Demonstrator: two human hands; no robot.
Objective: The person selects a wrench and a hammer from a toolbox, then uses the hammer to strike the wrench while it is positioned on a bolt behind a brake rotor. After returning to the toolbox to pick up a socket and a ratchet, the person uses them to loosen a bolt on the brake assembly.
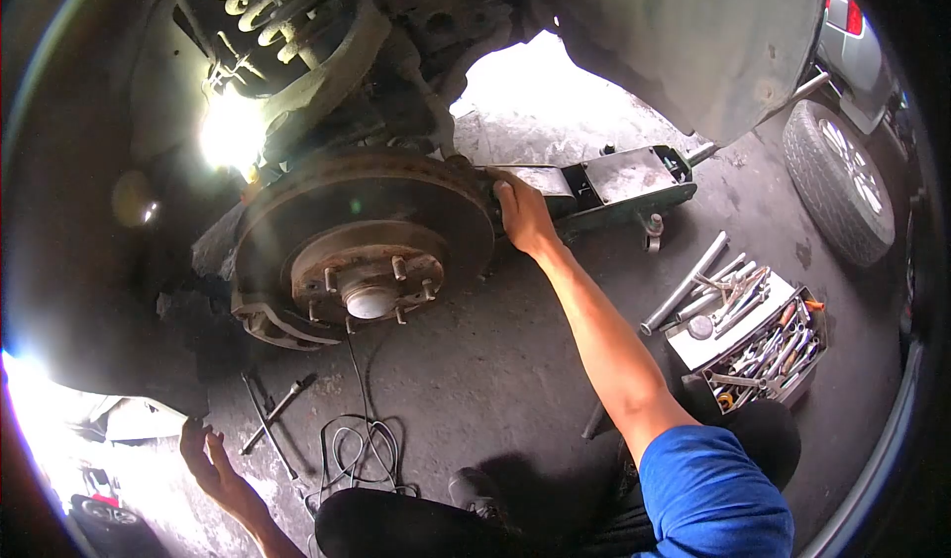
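Note:
A brake disc (367, 202) with a rusty hub (369, 266) and wheel studs hangs in the wheel arch. My right hand (522, 211) is at the disc's right edge, its fingers curled in around a dark part there. The fingertips are hidden, and I cannot tell exactly what they grip. Low on the left, my left hand (213, 464) is off the disc, fingers apart and slightly bent, with nothing in it. Beside it on the floor lies a cross-shaped wheel wrench (269, 417).
Behind my right hand stands a floor jack (624, 179). A toolbox (807, 360) full of wrenches and a metal pipe (686, 281) lie on the right. A removed wheel (837, 182) leans farther back. A black cable (362, 439) coils below the disc. A bright lamp (231, 132) shines near the coil spring (263, 8).

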